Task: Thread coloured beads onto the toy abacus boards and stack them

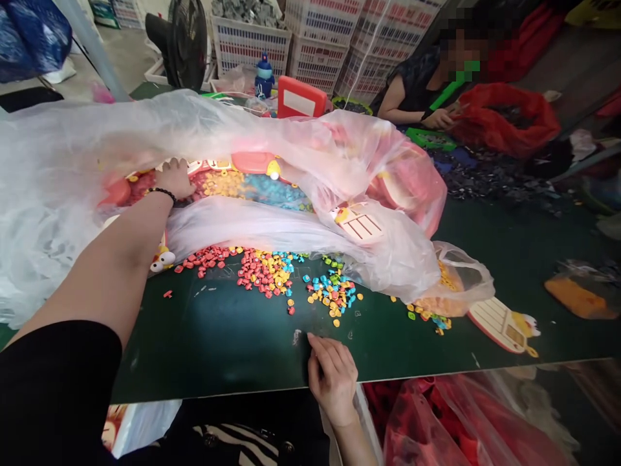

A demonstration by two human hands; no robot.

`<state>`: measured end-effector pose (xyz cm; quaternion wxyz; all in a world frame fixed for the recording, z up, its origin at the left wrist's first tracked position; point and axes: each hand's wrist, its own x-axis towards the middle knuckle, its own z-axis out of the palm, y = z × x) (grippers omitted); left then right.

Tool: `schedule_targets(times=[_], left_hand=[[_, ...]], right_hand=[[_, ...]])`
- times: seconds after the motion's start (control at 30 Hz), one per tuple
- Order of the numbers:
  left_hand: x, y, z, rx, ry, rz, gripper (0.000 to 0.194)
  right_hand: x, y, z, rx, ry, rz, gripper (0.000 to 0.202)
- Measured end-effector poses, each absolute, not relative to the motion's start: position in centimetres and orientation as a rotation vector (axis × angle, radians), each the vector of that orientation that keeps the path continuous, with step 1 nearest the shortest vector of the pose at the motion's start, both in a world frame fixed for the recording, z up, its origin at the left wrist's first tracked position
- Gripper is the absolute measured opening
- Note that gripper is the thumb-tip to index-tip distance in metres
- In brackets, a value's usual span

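Note:
My left hand (174,178), with a dark bead bracelet at the wrist, reaches into the opening of a large translucent plastic bag (233,217). Its fingertips lie at cream and red toy boards (208,164); whether they grip one is hard to tell. Red, yellow and blue pieces (272,191) fill the bag beside it. My right hand (334,375) rests at the green table's (204,349) front edge, fingers curled together, with anything inside them hidden. Small coloured pieces (264,272) lie loose in front of the bag.
A duck-headed board (499,323) lies at the right, near a bag of orange pieces (579,298). Across the table a person (395,97) works by a red bag (509,116) and dark pieces. Behind stand a fan (187,45), a blue bottle (264,79) and crates (317,39).

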<state>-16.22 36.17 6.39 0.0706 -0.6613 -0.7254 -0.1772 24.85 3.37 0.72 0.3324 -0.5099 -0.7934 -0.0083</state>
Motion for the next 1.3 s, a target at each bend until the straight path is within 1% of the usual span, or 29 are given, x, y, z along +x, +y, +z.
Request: schedule_targets(times=[0.13,0.27,0.37,0.43,0.5,0.57,0.63,0.67,0.73,0.83,0.93,1.03,1.13,1.2,1.3], left_hand=[[-15.2,35.4,7.6,-1.971,-2.208,-0.551,0.035],[-14.2,32.2,10.7,-2.019,-2.158,-0.525,0.035],[-13.1,26.1,13.8,-2.012,-2.147,-0.45,0.04],[-11.9,20.2,15.6,-1.963,-2.089,-0.345,0.042],[-10.4,13.7,16.3,-1.982,-1.956,-0.369,0.042],[-8.5,7.7,15.8,-2.102,-1.723,-0.403,0.042],[-6.1,3.2,14.2,-2.3,-1.45,-0.364,0.052],[-4.6,1.6,13.1,-2.35,-1.359,-0.348,0.053],[-1.4,-0.2,10.8,-2.408,-1.277,-0.343,0.047],[3.1,-0.8,7.7,-2.505,-1.385,-0.313,0.038],[4.8,-0.8,5.6,-2.703,-1.394,-0.351,0.034],[3.3,-1.3,4.4,-2.835,-1.289,-0.568,0.049],[1.3,-2.0,3.3,-2.777,-1.379,-0.734,0.055],[0.5,-2.4,2.7,-2.74,-1.437,-0.747,0.053],[0.1,-2.4,2.2,-2.721,-1.5,-0.734,0.041]], right_hand=[[24.7,3.5,0.9,-1.337,-2.065,-0.026,0.04],[24.5,3.5,0.9,-1.348,-2.051,-0.014,0.036],[24.5,3.6,1.1,-1.37,-2.002,0.086,0.03],[24.6,4.1,1.4,-1.394,-1.922,0.177,0.026],[24.6,5.0,1.8,-1.419,-1.849,0.223,0.024],[24.3,6.3,2.2,-1.437,-1.849,0.254,0.021],[23.5,7.8,2.4,-1.441,-1.921,0.298,0.019],[23.0,8.6,2.3,-1.439,-1.963,0.313,0.019],[21.9,9.8,2.1,-1.433,-2.039,0.306,0.017],[21.0,10.6,1.8,-1.429,-2.081,0.272,0.014],[21.2,10.3,2.2,-1.409,-2.028,0.378,0.013],[21.7,9.6,2.7,-1.363,-1.975,0.512,0.013],[21.5,9.1,2.4,-1.343,-2.011,0.48,0.014],[21.1,8.9,2.0,-1.34,-2.024,0.434,0.016],[20.6,8.3,1.6,-1.338,-1.974,0.429,0.02]])
